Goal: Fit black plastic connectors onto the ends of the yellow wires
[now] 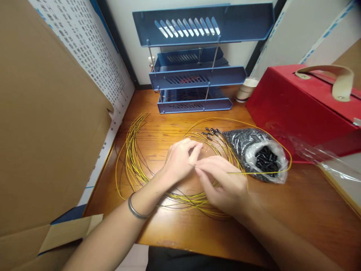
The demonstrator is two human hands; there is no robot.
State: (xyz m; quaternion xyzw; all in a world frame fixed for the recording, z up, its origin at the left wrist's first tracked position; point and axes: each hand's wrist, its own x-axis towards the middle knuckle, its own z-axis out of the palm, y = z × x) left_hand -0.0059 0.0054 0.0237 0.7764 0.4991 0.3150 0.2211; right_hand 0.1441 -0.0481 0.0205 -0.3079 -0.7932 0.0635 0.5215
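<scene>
My left hand (180,160), a metal bangle on its wrist, is closed above the middle of the wooden table, thumb and index finger pressed together; what it pinches is too small to make out. Right beside it, my right hand (222,182) pinches a thin yellow wire (262,172) that runs out to the right and loops back behind the hands. Bundles of yellow and black wires (132,150) lie curved on the table around and under both hands. Several wire ends with black tips (213,132) lie behind my right hand.
An open plastic bag (242,145) of small black pieces (266,160) lies at the right. Behind stand a blue tiered rack (197,77), a paper cup (246,90) and a red box (307,113). Cardboard (53,113) rises at the left.
</scene>
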